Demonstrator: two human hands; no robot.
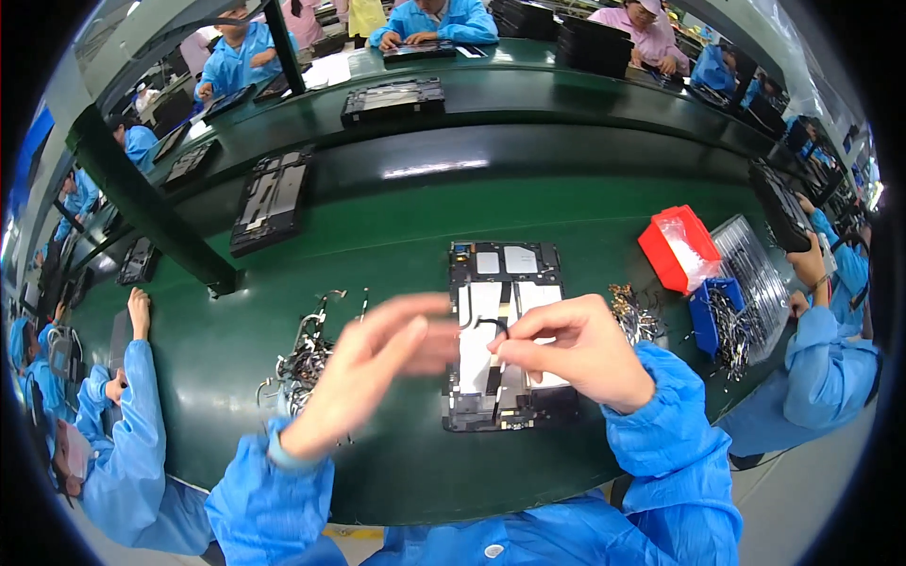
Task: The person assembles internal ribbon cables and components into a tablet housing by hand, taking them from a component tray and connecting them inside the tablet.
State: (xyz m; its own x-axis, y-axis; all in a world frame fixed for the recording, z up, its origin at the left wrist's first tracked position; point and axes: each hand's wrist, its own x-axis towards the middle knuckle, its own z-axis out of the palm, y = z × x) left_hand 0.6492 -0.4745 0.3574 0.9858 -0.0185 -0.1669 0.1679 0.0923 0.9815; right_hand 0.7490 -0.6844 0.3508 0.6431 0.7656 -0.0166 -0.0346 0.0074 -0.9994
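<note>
A tablet-like device with its back off lies on the green bench before me, showing pale battery cells in a black frame. Above it, my right hand pinches a thin black cable between thumb and fingertips. The cable curves leftward over the cells. My left hand is beside the device's left edge, its stretched fingers blurred by motion and the thumb apart. Nothing shows in its grasp. Partly behind my left wrist is a tangled pile of small cables.
More loose cables lie right of the device, near a red bin, a blue bin and a clear ribbed tray. A green post rises at left. Another opened device lies farther back. Co-workers sit on both sides.
</note>
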